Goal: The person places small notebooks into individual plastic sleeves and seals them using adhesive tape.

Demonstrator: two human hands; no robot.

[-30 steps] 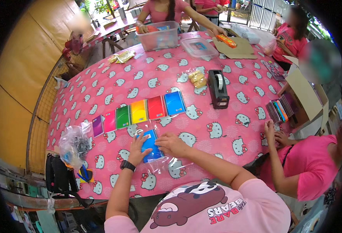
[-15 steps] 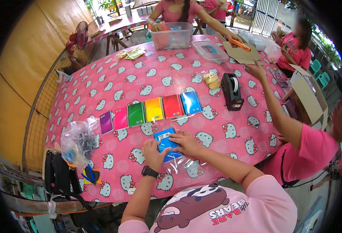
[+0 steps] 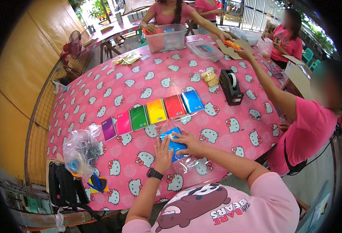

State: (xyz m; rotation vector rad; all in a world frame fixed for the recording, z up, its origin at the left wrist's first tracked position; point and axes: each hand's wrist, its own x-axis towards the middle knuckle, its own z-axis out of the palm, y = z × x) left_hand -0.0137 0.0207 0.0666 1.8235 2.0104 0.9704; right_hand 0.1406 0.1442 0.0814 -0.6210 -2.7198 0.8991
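A blue spiral notebook (image 3: 176, 157) lies in a clear plastic wrapper (image 3: 188, 165) near the front of the table. My left hand (image 3: 164, 156) rests along its left side, fingers stretched out. From the right, my right hand (image 3: 188, 143) lies flat across the upper part, fingers spread, hiding some of the cover. Just beyond is a slanting row of notebooks: purple (image 3: 109, 129), pink (image 3: 123, 123), green (image 3: 139, 117), yellow (image 3: 156, 111), red (image 3: 174, 106) and another blue one (image 3: 193, 101).
A black tape dispenser (image 3: 231, 91) stands beyond the row, beside bagged beige rolls (image 3: 209, 78). Left are a plastic bag (image 3: 79, 149) and blue-handled cutters (image 3: 97, 181). Across the table, two people hold an orange packet (image 3: 232, 44) near a clear bin (image 3: 165, 40).
My hands have flattened over the wrapped notebook, and the right one covers its pale label more. The person at right has leaned into view, their hand reaching the orange packet.
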